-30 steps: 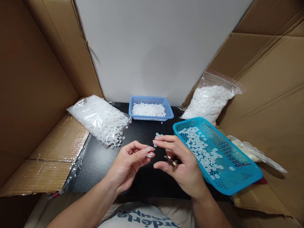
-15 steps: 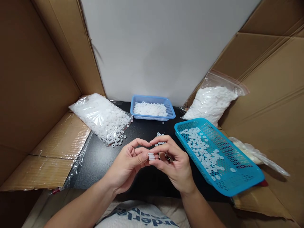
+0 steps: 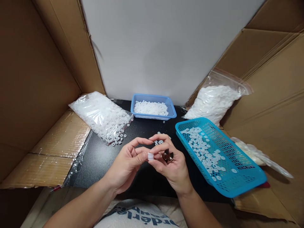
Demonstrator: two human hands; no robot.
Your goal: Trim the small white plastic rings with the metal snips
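My left hand [image 3: 127, 164] and my right hand [image 3: 172, 166] meet over the black table [image 3: 99, 158], and their fingertips pinch a short stack of small white rings [image 3: 150, 155] between them. A small dark metal piece [image 3: 167, 155] also sits in my right hand's fingers. A few loose white rings [image 3: 159, 141] lie on the table just behind my fingers. The teal basket [image 3: 247, 177] with several white rings stands tilted right of my right hand.
A blue basket [image 3: 171, 109] of white rings stands at the back by the white wall. An open bag of rings [image 3: 99, 115] lies back left, spilling some. A fuller bag [image 3: 213, 101] leans back right. Cardboard walls close both sides.
My right hand came left to meet my left hand. The white rings between the fingertips are now pressed into a tight stack, and the dark metal piece shows in my right hand.
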